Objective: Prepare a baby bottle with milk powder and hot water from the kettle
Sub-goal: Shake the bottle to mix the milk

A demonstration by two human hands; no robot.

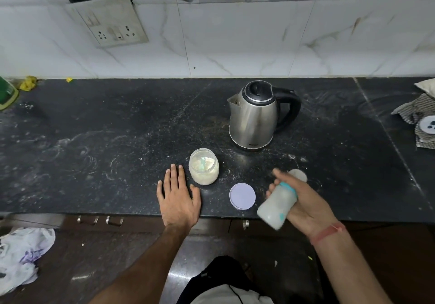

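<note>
- Head view looks down on a dark stone desk with white powder marks on it, set against a wall of white marble tiles.
- The right grip holds the baby bottle: fingers and thumb are curled round its body. The bottle is tilted, base toward the person, top with a teal ring and a pale cap pointing away. It looks blurred, and the inside looks milky white.
- A small teal mark is on the bottle near its base; I cannot read it.
- A red thread band is round the right wrist.
- The left grip lies flat on the desk near its front edge, palm down, fingers straight and a little spread, holding nothing.
- Just to the right of the left grip's fingertips stands the open jar of milk powder, very close to them; I cannot tell if they touch. A teal scoop stands in the powder.
- Between the two grips, nearer to the right one, the lilac jar lid lies flat on the desk.
- Beyond the right grip, further back on the desk, stands the steel kettle, lid closed, black handle to the right, spout to the left. A small dark print is low on its body, too small to read.
- Far left of the left grip, on the wall, a socket plate hangs loose and crooked.
- Far right of the right grip, a striped cloth lies at the desk's edge.
- Below the left arm, on the floor, lies a white plastic bag.
</note>
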